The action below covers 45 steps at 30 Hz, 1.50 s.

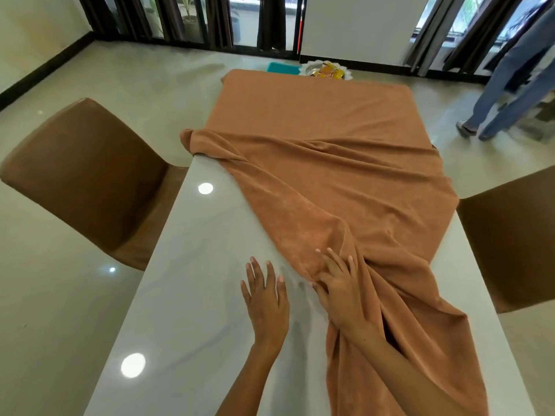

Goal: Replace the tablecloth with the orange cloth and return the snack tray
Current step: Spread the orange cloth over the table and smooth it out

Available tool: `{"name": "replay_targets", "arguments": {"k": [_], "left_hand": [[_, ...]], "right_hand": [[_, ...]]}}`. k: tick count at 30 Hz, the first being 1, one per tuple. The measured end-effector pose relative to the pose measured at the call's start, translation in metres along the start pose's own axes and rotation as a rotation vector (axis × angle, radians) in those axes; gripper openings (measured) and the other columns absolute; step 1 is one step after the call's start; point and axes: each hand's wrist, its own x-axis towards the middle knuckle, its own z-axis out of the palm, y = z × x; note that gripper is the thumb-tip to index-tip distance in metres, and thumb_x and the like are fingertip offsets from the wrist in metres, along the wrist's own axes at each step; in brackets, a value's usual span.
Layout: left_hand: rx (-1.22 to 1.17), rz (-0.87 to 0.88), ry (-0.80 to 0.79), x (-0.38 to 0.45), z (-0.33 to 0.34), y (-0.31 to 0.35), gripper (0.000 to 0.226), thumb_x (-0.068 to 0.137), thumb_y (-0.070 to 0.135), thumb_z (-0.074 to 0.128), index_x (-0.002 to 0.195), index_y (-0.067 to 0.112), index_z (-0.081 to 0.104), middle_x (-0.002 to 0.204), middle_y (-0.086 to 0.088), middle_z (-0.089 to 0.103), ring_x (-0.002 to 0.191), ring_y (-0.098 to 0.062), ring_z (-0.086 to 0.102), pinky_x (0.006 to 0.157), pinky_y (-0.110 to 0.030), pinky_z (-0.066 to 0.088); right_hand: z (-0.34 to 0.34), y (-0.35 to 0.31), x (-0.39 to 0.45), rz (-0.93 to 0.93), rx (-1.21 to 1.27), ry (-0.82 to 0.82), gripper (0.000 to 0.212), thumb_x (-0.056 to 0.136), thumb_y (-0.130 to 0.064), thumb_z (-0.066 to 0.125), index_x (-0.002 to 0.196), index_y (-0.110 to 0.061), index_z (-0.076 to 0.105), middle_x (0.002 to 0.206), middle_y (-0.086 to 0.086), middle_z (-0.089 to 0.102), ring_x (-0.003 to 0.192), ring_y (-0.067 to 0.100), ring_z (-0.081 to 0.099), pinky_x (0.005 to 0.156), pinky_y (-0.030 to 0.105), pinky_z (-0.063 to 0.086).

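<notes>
Head view: a glossy white table (192, 265) carries the orange cloth (330, 163), spread flat toward 12 o'clock and bunched toward 5 o'clock. The left hand (265, 301) lies flat on bare tabletop, fingers straight, holding nothing. The right hand (339, 283) presses spread fingers onto the cloth. The snack tray (327, 72) sits beyond the table's far edge at 12 o'clock. Brown chairs (84, 175) flank at 9 and 3 o'clock on a pale tiled floor (150, 85).

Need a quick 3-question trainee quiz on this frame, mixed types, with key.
1. True or false: the orange cloth covers the whole table.
2. Which of the hands rests on the cloth? A) left hand B) right hand
3. Fill in: the snack tray sits beyond the table's ___ end.

Key: 1 false, the near-left tabletop is bare. 2 B; the left lies flat on bare table. 3 far.
</notes>
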Motion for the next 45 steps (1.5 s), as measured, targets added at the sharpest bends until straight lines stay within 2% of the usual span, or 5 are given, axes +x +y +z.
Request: {"name": "replay_targets", "arguments": {"k": [16,26,36,42,45], "left_hand": [[-0.73,-0.433,0.119,0.009,-0.022,0.05,0.016,0.086,0.03,0.068,0.089,0.016,0.073,0.151,-0.012,0.032,0.145,-0.012,0.014,0.118,-0.043,0.016],[0.094,0.065,0.266,0.005,-0.03,-0.01,0.023,0.091,0.027,0.06,0.076,0.014,0.072,0.143,-0.011,0.047,0.139,-0.03,0.033,0.11,-0.051,0.03],[-0.091,-0.337,0.421,-0.018,-0.098,-0.085,0.052,0.089,0.021,0.051,0.139,0.025,0.037,0.145,-0.01,0.042,0.133,-0.032,0.036,0.109,-0.048,0.029],[0.386,-0.459,0.486,-0.051,-0.19,-0.181,0.06,0.074,0.038,0.033,0.093,-0.007,0.067,0.135,-0.035,0.04,0.125,-0.05,0.037,0.099,-0.059,0.028],[0.478,-0.414,0.458,-0.055,-0.182,-0.175,0.063,0.077,0.036,0.033,0.115,-0.009,0.057,0.134,-0.041,0.035,0.121,-0.056,0.036,0.093,-0.064,0.03]], "right_hand": [[-0.031,-0.035,-0.004,-0.301,0.124,0.073,0.024,0.09,-0.023,0.06,0.112,-0.026,0.067,0.146,-0.007,0.043,0.141,0.013,0.03,0.117,0.047,0.019],[0.009,0.089,0.013,0.336,-0.312,-0.349,0.064,0.098,-0.052,0.02,0.151,-0.02,0.006,0.16,0.002,0.002,0.147,0.022,0.002,0.118,0.047,0.003],[-0.016,0.158,0.045,0.468,-0.328,-0.324,0.063,0.098,-0.048,0.025,0.152,-0.021,0.008,0.16,0.0,0.004,0.147,0.02,0.006,0.118,0.044,0.007],[-0.055,0.176,0.079,0.643,-0.424,-0.464,0.057,0.101,-0.036,0.027,0.149,-0.008,0.016,0.159,0.01,0.008,0.146,0.026,0.008,0.117,0.052,0.009],[-0.036,0.109,0.044,0.497,-0.317,-0.282,0.051,0.098,-0.029,0.042,0.142,-0.005,0.035,0.154,0.018,0.025,0.142,0.034,0.022,0.114,0.057,0.012]]}}
